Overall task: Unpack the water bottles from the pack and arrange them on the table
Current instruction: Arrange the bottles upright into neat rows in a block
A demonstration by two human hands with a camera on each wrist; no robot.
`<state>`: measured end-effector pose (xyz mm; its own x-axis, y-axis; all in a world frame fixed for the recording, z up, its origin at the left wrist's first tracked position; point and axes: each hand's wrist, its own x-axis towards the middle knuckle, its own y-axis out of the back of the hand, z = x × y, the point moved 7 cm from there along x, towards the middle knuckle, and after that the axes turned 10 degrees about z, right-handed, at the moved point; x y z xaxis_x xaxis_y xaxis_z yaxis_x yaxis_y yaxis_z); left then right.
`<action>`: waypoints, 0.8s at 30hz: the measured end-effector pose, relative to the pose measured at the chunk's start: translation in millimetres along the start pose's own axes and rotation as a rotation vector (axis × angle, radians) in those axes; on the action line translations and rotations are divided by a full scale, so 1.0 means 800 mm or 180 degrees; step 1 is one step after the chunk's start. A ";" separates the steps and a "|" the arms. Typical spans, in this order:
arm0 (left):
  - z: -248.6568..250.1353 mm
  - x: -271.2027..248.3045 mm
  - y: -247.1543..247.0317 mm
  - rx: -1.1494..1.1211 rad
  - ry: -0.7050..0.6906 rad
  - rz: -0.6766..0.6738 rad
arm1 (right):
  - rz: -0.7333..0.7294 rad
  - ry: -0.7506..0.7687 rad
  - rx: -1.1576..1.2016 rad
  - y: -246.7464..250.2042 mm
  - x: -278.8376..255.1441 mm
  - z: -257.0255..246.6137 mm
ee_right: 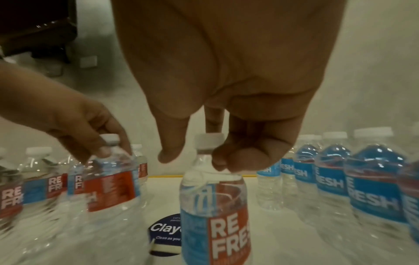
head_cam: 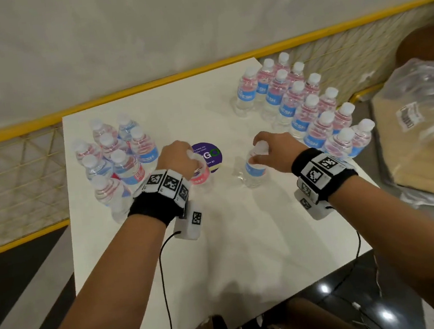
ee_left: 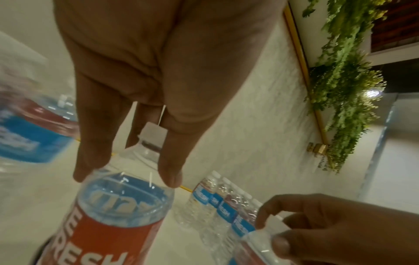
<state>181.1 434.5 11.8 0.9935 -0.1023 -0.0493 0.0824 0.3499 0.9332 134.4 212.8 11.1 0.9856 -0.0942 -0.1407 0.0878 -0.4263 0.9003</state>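
Two small clear water bottles with red and blue labels are held by their necks over the middle of the white table (head_cam: 246, 242). My left hand (head_cam: 180, 157) grips the left bottle (head_cam: 198, 176) from above; in the left wrist view its fingers (ee_left: 86, 161) straddle the bottle (ee_left: 122, 206) below the white cap. My right hand (head_cam: 270, 147) grips the right bottle (head_cam: 255, 169); in the right wrist view thumb and curled fingers (ee_right: 244, 157) pinch the bottle (ee_right: 215, 206) under its cap. Both bottles are upright. Whether their bases touch the table I cannot tell.
Several bottles stand grouped at the table's left (head_cam: 112, 160), and several more in two rows at its right (head_cam: 304, 105). A round purple sticker (head_cam: 209, 155) lies between my hands. Crumpled plastic wrap over cardboard (head_cam: 420, 103) sits off the right edge. A yellow rail (head_cam: 147, 87) borders the far side.
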 end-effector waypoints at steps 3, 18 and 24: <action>0.042 0.018 -0.012 -0.0052 -0.0165 -0.0096 | 0.0066 0.0111 -0.0187 0.007 0.008 -0.005; 0.067 0.037 -0.093 -0.1713 0.0447 -0.0817 | 0.0223 -0.0028 -0.0925 0.055 0.169 0.034; 0.068 0.047 -0.096 -0.1844 0.0466 -0.0762 | 0.0331 0.0092 -0.1226 0.065 0.218 0.024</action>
<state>208.0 353.0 -42.3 0.9394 -0.1262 -0.3187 0.2914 0.7835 0.5488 307.9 157.2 25.6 0.9952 -0.0915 -0.0339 0.0297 -0.0466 0.9985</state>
